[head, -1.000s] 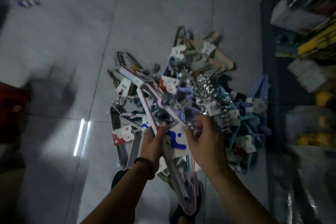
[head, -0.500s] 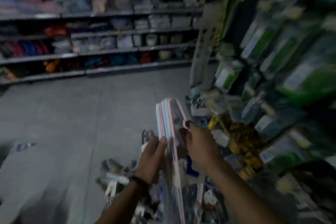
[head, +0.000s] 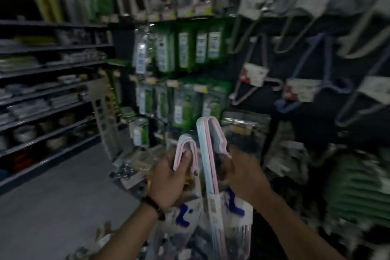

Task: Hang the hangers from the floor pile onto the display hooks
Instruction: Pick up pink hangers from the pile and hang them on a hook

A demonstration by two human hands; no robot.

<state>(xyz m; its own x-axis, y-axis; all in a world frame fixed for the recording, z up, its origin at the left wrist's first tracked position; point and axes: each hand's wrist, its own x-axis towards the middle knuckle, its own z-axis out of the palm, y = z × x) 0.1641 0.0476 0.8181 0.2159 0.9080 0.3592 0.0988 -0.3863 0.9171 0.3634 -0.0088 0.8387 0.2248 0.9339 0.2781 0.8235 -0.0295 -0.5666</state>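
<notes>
Standing roughly upright, hangers (head: 207,162) seemingly point upward.

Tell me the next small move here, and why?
Probably lift the right hand and its taller hanger bundle up-right toward the hung pink hangers. The left hand grips a second bundle, both held lower than them; what they hang from is too blurred to tell.

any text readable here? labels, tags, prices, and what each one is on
No text reads clearly; the frame is motion-blurred.
White label on the held hanger bundle: blue print, unreadable.
Red-and-white tags on the hung hangers: blurred.
Green packets: label text blurred.
Yellow shelf-edge tags: too small and blurred.
</notes>
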